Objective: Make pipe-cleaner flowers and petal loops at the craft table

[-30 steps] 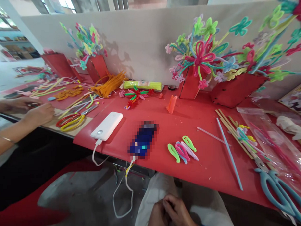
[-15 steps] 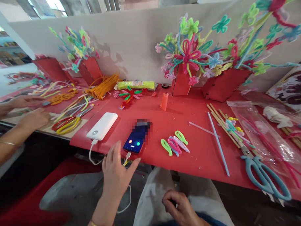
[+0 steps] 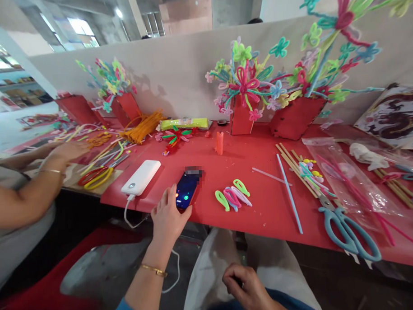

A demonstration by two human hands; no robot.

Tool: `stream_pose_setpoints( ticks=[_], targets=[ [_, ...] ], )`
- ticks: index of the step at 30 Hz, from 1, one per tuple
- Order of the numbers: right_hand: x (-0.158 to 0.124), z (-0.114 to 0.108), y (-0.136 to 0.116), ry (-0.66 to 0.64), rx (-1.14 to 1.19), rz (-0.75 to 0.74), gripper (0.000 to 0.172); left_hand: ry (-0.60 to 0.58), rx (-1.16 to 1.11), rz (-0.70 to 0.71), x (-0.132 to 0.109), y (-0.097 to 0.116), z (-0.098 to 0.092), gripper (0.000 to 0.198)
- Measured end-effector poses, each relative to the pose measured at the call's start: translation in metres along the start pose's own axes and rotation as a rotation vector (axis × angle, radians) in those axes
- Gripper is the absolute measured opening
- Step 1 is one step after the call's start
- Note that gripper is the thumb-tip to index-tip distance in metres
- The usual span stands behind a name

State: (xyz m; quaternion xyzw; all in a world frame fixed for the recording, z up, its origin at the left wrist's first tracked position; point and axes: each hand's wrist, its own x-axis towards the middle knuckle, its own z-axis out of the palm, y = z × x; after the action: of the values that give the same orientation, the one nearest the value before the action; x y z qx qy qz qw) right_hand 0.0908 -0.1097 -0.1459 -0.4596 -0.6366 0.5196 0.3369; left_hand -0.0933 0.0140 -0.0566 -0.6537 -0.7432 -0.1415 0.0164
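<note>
My left hand (image 3: 168, 215), fingers spread, touches the dark glowing smartphone (image 3: 187, 192) at the red desk's (image 3: 263, 216) near edge; right hand (image 3: 247, 289) curled closed.

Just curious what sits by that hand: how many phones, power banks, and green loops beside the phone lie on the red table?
Phone: 1
Power bank: 1
Green loops: 2
Total: 4

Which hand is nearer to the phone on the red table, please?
Left. The left hand touches the phone at its near end; the right hand rests in the lap.
</note>
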Motion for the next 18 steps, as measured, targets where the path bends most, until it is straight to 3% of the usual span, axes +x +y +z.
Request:
stream_pose_setpoints(
  ticks=[18],
  targets=[
    [0.011,-0.009,-0.006,0.034,-0.078,-0.014,0.025,0.025,0.002,-0.013,-0.048,-0.003,-0.007,0.061]
  ],
)
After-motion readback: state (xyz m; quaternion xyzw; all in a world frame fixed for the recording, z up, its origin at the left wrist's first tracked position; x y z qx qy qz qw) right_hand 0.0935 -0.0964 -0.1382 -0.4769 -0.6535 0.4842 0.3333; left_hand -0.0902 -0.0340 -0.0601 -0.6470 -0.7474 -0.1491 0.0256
